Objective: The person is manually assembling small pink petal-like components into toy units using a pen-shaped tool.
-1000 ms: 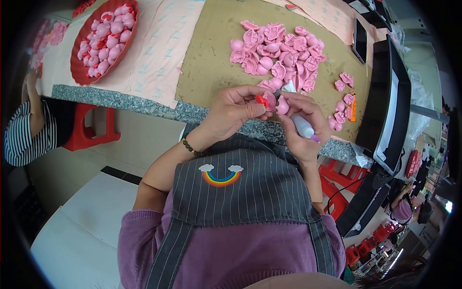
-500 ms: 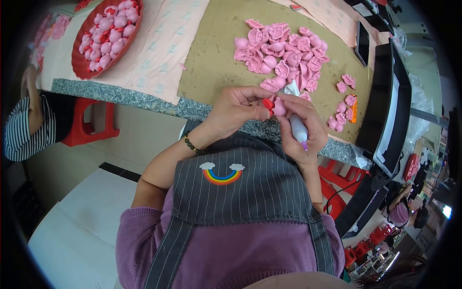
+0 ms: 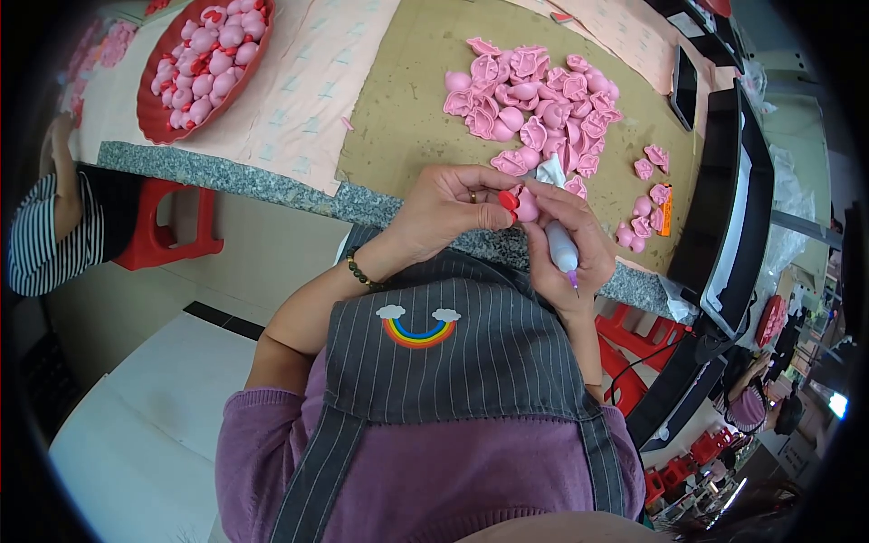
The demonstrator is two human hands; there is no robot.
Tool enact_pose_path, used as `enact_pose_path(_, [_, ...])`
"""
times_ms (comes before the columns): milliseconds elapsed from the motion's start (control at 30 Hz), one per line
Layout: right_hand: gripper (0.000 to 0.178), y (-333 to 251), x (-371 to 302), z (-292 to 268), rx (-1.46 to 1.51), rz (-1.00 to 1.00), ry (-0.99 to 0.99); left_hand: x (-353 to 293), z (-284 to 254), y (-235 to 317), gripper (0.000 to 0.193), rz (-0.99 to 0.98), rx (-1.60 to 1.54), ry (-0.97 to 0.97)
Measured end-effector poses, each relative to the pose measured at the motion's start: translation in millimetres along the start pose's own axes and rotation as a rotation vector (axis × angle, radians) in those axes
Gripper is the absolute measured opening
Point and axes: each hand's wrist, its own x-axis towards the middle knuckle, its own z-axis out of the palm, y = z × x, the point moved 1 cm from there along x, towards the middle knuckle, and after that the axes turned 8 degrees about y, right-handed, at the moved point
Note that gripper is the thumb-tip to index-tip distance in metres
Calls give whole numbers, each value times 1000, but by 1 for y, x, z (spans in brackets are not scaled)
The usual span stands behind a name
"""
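The heap of pink molded pieces [image 3: 534,104] lies on a brown sheet [image 3: 385,118] spread over the speckled granite table [image 3: 249,174]. Some pieces in it are smooth and rounded, others hollow with wavy rims. Both hands are held up just on the near side of the heap. The left hand [image 3: 453,206] grips a glossy red piece [image 3: 509,201] between thumb and fingers. The right hand [image 3: 577,235] closes its fingertips on a rounded pink piece [image 3: 527,206], which meets the red one on the near side of the heap; whether the two are joined cannot be told. The right hand also grips a pale squeeze bottle [image 3: 562,249], its purple nozzle pointing away from the heap, toward the wearer. A small white item [image 3: 550,170], its kind unclear, shows at the heap's near edge, by the right fingers.

Well to the left of the heap stands a red scalloped dish [image 3: 149,113], loaded with rounded pink pieces and bits of red. To the right of the heap and nearer the wearer, a small cluster of pink pieces [image 3: 641,222] lies beside an orange strip [image 3: 666,217]. A black phone-like device [image 3: 683,89] lies farther right of the heap.
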Motion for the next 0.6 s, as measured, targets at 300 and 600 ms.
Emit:
enact_pose_path(300, [26,2,-2,1,2,-35,-4,0,3,4,37,-1,118,17])
enact_pose_path(600, [26,1,-2,5,-61,-106,-3,-3,3,7,36,73,159,42])
